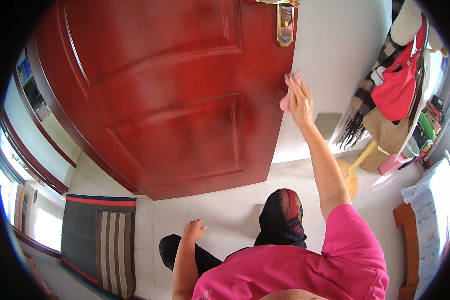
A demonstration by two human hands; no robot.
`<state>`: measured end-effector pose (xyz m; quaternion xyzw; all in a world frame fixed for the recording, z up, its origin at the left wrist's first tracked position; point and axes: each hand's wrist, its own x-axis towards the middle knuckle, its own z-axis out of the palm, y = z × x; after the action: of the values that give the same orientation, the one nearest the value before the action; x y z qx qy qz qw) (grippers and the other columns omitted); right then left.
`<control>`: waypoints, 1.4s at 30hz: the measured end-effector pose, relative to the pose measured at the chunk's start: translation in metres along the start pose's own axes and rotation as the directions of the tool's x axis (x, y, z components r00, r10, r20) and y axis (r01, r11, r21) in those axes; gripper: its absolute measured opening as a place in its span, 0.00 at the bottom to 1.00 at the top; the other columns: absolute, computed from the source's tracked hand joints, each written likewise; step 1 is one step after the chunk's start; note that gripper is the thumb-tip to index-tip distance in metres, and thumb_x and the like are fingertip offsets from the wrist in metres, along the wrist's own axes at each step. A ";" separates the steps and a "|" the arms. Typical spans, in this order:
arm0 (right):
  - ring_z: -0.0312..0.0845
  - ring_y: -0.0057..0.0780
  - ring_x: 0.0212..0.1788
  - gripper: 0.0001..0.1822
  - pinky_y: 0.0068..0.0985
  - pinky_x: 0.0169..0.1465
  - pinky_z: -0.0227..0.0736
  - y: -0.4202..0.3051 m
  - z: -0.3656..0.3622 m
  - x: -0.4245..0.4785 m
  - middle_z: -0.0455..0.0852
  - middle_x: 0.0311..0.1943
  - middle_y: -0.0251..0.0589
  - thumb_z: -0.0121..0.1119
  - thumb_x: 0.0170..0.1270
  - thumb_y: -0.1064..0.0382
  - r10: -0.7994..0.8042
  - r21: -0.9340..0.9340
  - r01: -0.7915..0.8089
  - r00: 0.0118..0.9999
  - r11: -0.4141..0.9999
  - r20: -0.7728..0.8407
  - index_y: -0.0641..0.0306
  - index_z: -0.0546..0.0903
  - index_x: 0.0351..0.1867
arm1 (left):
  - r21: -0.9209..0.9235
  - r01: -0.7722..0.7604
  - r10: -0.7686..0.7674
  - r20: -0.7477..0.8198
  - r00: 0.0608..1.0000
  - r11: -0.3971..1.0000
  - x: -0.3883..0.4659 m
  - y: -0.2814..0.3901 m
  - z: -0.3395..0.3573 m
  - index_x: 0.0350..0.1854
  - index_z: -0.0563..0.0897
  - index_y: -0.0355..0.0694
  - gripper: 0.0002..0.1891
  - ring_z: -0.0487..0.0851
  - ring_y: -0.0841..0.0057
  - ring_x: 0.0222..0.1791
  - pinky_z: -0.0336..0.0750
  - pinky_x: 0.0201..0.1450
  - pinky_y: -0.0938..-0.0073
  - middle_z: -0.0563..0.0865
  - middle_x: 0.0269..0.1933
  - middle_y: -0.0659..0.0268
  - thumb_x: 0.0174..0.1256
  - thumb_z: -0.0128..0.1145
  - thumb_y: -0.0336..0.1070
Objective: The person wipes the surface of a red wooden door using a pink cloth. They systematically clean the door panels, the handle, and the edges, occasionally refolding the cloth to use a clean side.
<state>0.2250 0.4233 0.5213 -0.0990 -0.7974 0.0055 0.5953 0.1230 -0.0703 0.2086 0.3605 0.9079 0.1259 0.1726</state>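
Observation:
A glossy reddish-brown panelled door (180, 135) stands before me, with a brass handle plate (285, 24) near its upper right edge. My right hand (302, 101) reaches to that edge below the plate, its fingers around a pink cloth (286, 102). The cloth is against or very close to the door's edge; exact contact is hard to tell. Down by my left knee, my left hand (195, 230) hangs over the tiled floor (210, 213). It holds nothing that I can see, and its fingers are slightly bent and partly apart.
A dark grey mat (78, 225) with a striped mat (114, 251) on it lies at left. At right, a red bag (395, 88) and a checked scarf (360, 101) hang above a wooden round base (348, 178). A bed (412, 240) stands at lower right.

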 end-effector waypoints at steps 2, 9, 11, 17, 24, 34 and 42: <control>0.72 0.47 0.62 0.20 0.36 0.64 0.67 -0.027 -0.004 0.032 0.75 0.64 0.46 0.53 0.68 0.70 -0.027 0.093 0.039 0.992 0.995 -0.125 0.60 0.77 0.61 | 0.015 -0.019 0.018 0.004 1.000 1.000 -0.005 -0.006 0.001 0.50 0.82 0.38 0.21 0.83 0.53 0.49 0.76 0.52 0.55 0.86 0.46 0.50 0.61 0.62 0.47; 0.50 0.57 0.73 0.29 0.46 0.73 0.53 -0.068 0.078 0.086 0.57 0.73 0.51 0.58 0.65 0.58 -0.055 0.230 0.088 0.988 0.969 -0.146 0.56 0.69 0.67 | -0.039 -0.032 0.032 0.002 0.999 0.999 -0.004 0.018 -0.020 0.50 0.81 0.36 0.22 0.83 0.52 0.48 0.77 0.50 0.55 0.86 0.45 0.49 0.61 0.62 0.48; 0.49 0.53 0.74 0.26 0.57 0.72 0.49 -0.090 0.100 0.073 0.58 0.72 0.48 0.61 0.61 0.53 -0.237 -0.130 0.223 0.967 0.966 -0.098 0.53 0.75 0.61 | -0.033 -0.035 0.035 0.003 0.999 0.999 -0.003 0.019 -0.021 0.50 0.81 0.36 0.21 0.83 0.52 0.47 0.77 0.50 0.55 0.86 0.44 0.48 0.61 0.62 0.48; 0.70 0.35 0.63 0.23 0.49 0.72 0.54 -0.118 0.126 0.057 0.75 0.59 0.32 0.63 0.53 0.61 -0.602 -0.087 0.609 0.793 0.789 0.092 0.42 0.78 0.54 | -0.040 -0.003 0.003 0.008 1.000 0.999 -0.008 0.018 -0.029 0.50 0.82 0.37 0.21 0.84 0.52 0.47 0.77 0.50 0.56 0.86 0.43 0.48 0.60 0.63 0.46; 0.53 0.50 0.72 0.27 0.52 0.70 0.52 -0.016 0.096 -0.020 0.62 0.70 0.45 0.58 0.60 0.62 0.008 -0.066 -0.021 0.982 0.998 -0.186 0.48 0.73 0.64 | -0.064 -0.005 0.005 -0.006 1.000 0.998 -0.024 0.022 -0.031 0.50 0.81 0.37 0.20 0.83 0.51 0.48 0.77 0.51 0.57 0.86 0.45 0.47 0.61 0.62 0.45; 0.56 0.50 0.69 0.24 0.41 0.71 0.55 -0.133 0.160 -0.064 0.64 0.66 0.51 0.48 0.71 0.64 0.682 0.157 -0.669 0.730 0.727 -0.049 0.64 0.65 0.67 | -0.082 0.001 0.000 0.023 1.000 0.997 -0.012 0.024 -0.032 0.50 0.80 0.36 0.19 0.84 0.53 0.45 0.77 0.48 0.59 0.86 0.43 0.49 0.61 0.63 0.42; 0.75 0.30 0.40 0.15 0.29 0.42 0.72 -0.148 0.138 0.044 0.76 0.39 0.44 0.52 0.71 0.58 0.050 0.015 -0.048 0.906 0.999 -0.420 0.64 0.74 0.53 | -0.110 -0.020 0.021 0.011 1.000 0.994 -0.022 0.021 -0.034 0.51 0.80 0.35 0.17 0.83 0.53 0.46 0.77 0.48 0.59 0.86 0.44 0.50 0.63 0.61 0.39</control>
<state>0.0599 0.3007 0.5418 -0.1167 -0.6478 0.0005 0.7529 0.1367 -0.0741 0.2514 0.3606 0.8948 0.1755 0.1963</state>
